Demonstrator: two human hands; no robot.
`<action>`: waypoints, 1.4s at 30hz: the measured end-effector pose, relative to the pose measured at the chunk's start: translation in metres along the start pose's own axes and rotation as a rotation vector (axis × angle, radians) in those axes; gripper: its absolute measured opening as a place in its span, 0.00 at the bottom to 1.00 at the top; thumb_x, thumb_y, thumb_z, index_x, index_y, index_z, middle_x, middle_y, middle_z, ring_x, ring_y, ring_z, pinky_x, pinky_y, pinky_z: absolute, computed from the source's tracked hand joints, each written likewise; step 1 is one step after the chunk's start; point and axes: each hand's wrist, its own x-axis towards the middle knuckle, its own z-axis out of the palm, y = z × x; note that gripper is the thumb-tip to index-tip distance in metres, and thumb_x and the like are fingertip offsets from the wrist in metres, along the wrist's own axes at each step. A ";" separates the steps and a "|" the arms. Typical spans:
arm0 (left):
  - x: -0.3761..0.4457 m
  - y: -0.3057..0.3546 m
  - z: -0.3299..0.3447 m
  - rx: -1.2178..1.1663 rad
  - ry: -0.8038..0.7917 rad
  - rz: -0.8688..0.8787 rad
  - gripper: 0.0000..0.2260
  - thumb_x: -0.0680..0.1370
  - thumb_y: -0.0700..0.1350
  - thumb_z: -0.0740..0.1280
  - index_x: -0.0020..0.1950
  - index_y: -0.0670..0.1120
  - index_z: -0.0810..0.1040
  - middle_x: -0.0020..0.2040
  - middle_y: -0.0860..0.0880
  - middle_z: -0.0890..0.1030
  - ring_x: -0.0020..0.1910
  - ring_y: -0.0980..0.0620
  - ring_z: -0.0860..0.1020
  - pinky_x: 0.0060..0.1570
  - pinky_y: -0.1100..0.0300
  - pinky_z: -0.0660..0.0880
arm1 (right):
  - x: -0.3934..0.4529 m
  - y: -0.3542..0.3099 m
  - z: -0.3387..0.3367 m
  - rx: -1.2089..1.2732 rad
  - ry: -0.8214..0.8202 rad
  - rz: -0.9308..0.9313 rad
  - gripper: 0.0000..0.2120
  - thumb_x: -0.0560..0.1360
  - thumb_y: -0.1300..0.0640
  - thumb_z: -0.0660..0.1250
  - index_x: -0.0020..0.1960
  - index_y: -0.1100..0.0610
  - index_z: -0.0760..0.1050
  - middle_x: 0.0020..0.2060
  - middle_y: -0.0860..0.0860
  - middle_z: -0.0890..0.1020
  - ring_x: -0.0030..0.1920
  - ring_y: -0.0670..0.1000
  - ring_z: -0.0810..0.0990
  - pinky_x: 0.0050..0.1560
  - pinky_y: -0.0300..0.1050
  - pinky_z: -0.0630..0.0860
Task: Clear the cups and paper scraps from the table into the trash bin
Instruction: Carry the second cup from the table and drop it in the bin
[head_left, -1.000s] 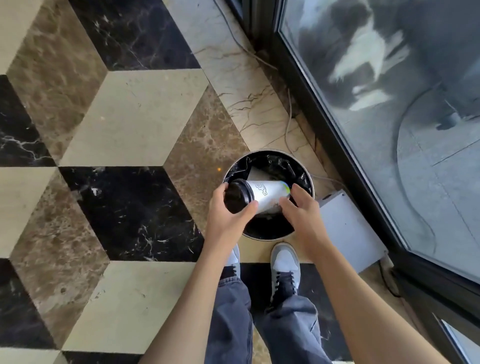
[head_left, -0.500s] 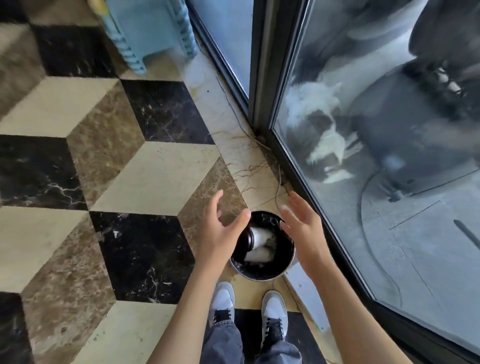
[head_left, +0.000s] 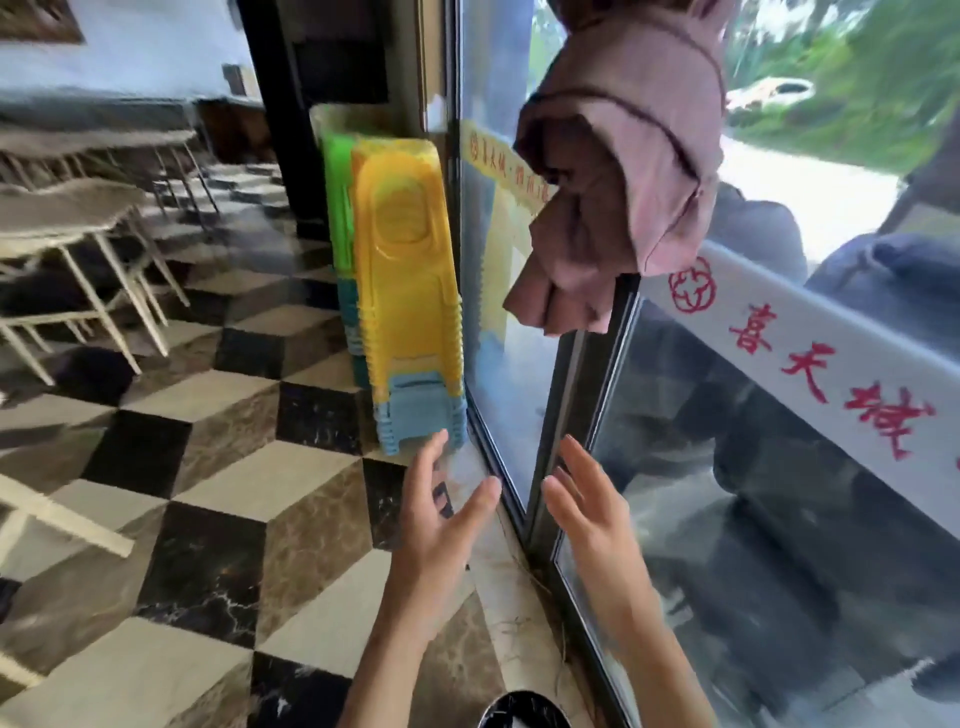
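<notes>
My left hand (head_left: 439, 525) and my right hand (head_left: 587, 512) are raised in front of me with the fingers spread, and neither holds anything. The round trash bin (head_left: 524, 713) with its black liner shows only as a rim at the bottom edge, below and between my forearms. No cup shows in this frame; the inside of the bin is cut off by the frame edge.
A tall stack of yellow, green and blue plastic stools (head_left: 405, 291) stands against the glass door (head_left: 779, 467) ahead. A brownish cloth (head_left: 618, 166) hangs on the door frame. White tables and chairs (head_left: 78, 249) fill the left side over the patterned marble floor.
Both hands let go of the white cup into the bin and lifted away open. The view has swung upward, so the bin dropped to the bottom edge.
</notes>
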 end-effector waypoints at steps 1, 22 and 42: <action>-0.002 0.018 -0.007 -0.004 0.031 0.025 0.28 0.67 0.65 0.71 0.64 0.76 0.64 0.72 0.61 0.69 0.71 0.59 0.68 0.70 0.57 0.66 | -0.003 -0.018 0.005 0.007 -0.022 -0.018 0.28 0.78 0.51 0.68 0.76 0.46 0.65 0.73 0.43 0.72 0.73 0.44 0.71 0.66 0.37 0.69; -0.308 0.131 -0.223 0.041 1.020 0.128 0.28 0.72 0.60 0.72 0.69 0.64 0.65 0.73 0.56 0.67 0.75 0.52 0.65 0.68 0.59 0.66 | -0.188 -0.142 0.212 0.075 -0.962 -0.247 0.34 0.72 0.40 0.68 0.76 0.42 0.63 0.76 0.40 0.67 0.75 0.46 0.67 0.70 0.44 0.68; -0.940 0.177 -0.359 0.258 2.154 -0.003 0.31 0.68 0.61 0.70 0.71 0.58 0.69 0.69 0.58 0.72 0.67 0.52 0.72 0.58 0.61 0.71 | -0.829 -0.147 0.422 0.193 -1.985 -0.127 0.31 0.76 0.46 0.66 0.77 0.47 0.63 0.76 0.43 0.67 0.75 0.44 0.67 0.69 0.40 0.65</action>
